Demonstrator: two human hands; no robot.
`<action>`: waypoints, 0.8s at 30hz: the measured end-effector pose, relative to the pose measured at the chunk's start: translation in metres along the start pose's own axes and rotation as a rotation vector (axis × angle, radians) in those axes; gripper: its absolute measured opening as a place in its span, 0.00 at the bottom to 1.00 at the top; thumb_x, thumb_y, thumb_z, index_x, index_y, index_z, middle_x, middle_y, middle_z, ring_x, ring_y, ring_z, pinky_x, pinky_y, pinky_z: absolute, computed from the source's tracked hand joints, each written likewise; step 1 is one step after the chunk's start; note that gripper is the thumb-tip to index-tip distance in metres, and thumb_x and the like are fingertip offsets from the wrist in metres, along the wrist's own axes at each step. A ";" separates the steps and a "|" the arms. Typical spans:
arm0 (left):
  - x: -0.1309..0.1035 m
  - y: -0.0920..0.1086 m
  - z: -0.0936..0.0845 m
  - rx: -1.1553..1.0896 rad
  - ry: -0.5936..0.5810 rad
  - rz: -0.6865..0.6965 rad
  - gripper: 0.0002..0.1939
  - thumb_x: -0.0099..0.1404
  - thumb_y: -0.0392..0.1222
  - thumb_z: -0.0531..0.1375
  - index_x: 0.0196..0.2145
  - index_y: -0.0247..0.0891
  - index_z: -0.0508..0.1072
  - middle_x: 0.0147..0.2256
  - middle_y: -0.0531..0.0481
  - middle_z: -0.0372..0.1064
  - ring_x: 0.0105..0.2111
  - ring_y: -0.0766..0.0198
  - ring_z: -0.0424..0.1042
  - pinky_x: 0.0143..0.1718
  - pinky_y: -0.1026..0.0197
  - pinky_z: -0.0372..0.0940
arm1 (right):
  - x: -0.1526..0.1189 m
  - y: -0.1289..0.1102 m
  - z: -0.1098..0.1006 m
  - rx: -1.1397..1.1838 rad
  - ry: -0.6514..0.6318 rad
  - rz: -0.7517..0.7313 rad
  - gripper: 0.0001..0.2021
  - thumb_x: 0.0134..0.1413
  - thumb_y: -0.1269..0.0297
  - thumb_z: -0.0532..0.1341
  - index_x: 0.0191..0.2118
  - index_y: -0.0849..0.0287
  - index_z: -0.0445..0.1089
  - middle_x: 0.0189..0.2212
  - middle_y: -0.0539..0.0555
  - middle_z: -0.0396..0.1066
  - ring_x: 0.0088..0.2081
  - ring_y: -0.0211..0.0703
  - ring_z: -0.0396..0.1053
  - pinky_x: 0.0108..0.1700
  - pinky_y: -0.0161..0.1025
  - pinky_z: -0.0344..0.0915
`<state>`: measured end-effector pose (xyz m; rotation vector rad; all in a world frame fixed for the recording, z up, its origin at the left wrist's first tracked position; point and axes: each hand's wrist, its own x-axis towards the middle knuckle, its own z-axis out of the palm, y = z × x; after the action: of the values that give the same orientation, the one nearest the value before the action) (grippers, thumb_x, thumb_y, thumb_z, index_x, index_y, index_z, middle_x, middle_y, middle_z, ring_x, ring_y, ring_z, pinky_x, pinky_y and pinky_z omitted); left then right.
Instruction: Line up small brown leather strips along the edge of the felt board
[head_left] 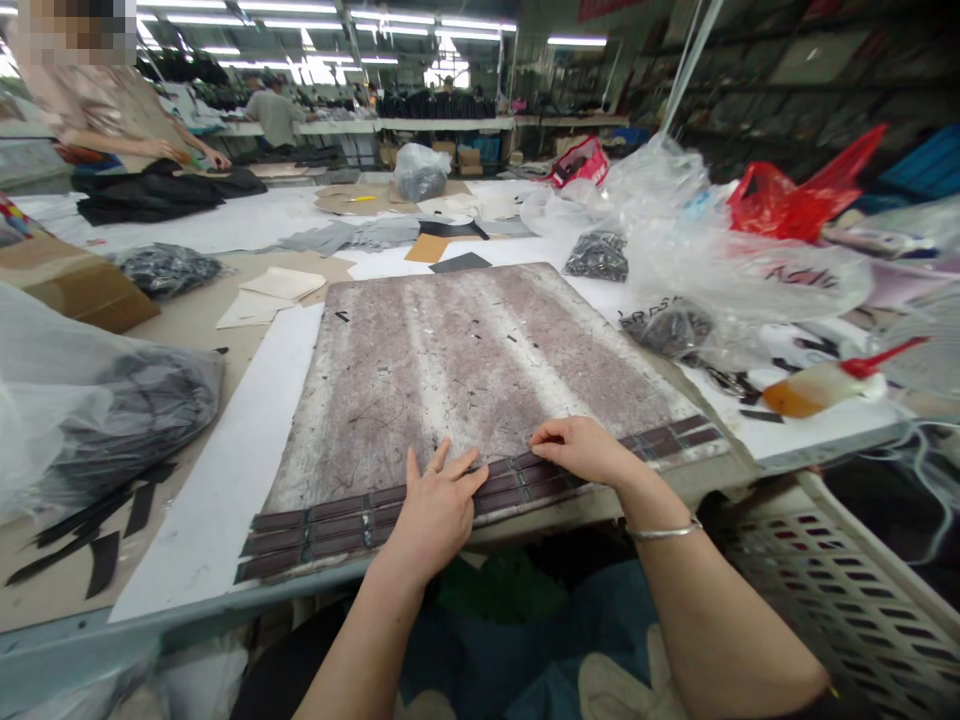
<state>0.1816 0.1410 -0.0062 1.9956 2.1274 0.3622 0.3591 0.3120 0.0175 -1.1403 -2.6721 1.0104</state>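
A large worn, purplish-grey board [465, 370] lies on the table in front of me. Along its near edge run rows of dark brown strips [330, 525] laid end to end. My left hand [435, 505] rests flat on these strips, fingers spread, near the middle of the edge. My right hand [581, 450] presses its bent fingertips on the strips a little further right; a silver bangle [664, 532] circles that wrist. Neither hand holds anything.
Clear plastic bags with dark pieces [112, 410] lie at the left, loose black strips [97, 530] below them. More bags [720, 260], a red bag [795, 200] and a glue bottle [825, 385] crowd the right. A white perforated crate [847, 590] stands low right. Another person [112, 110] works at far left.
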 end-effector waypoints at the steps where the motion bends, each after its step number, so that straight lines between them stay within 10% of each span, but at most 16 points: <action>1: 0.000 0.000 0.000 0.002 -0.003 -0.001 0.27 0.59 0.30 0.47 0.52 0.51 0.68 0.58 0.54 0.60 0.62 0.45 0.47 0.56 0.24 0.34 | 0.000 0.000 0.000 -0.004 0.007 0.000 0.08 0.49 0.63 0.58 0.31 0.56 0.75 0.28 0.48 0.74 0.31 0.38 0.69 0.36 0.34 0.61; 24: 0.003 0.011 0.000 0.043 0.033 -0.047 0.20 0.67 0.40 0.46 0.52 0.49 0.68 0.56 0.50 0.62 0.61 0.46 0.50 0.57 0.27 0.35 | 0.000 -0.007 0.005 -0.127 0.065 -0.076 0.08 0.49 0.68 0.58 0.31 0.54 0.76 0.31 0.48 0.75 0.35 0.39 0.70 0.38 0.33 0.60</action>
<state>0.1922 0.1444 -0.0030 1.9714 2.2163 0.3470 0.3530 0.3052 0.0175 -1.0634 -2.7384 0.7884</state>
